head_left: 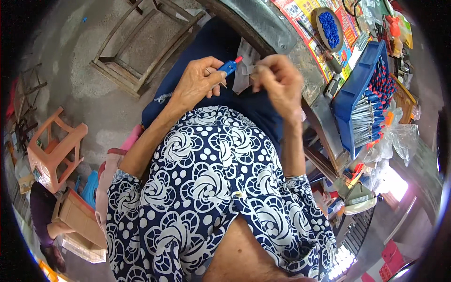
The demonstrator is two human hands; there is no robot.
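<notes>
My left hand (199, 82) is closed around a small blue-handled tool (229, 67) with a red tip pointing up and to the right. A thin pointed bit sticks out below the fingers. Just to the right of that tip is my right hand (281, 84), its fingers curled and thumb drawn in. Motion blurs it, and whatever it pinches cannot be made out. Both hands are above my lap, apart from each other. On the workbench, a blue tray (345, 117) holds many slim metal rods (365, 120) with blue and red ends.
A dark oval dish (315, 21) of small blue pieces (329, 29) sits on printed paper (300, 11) beside the bench edge. Clear plastic bags (399, 134) lie past the tray. A wooden frame (127, 40) stands at the upper left, a pink plastic stool (56, 145) farther left.
</notes>
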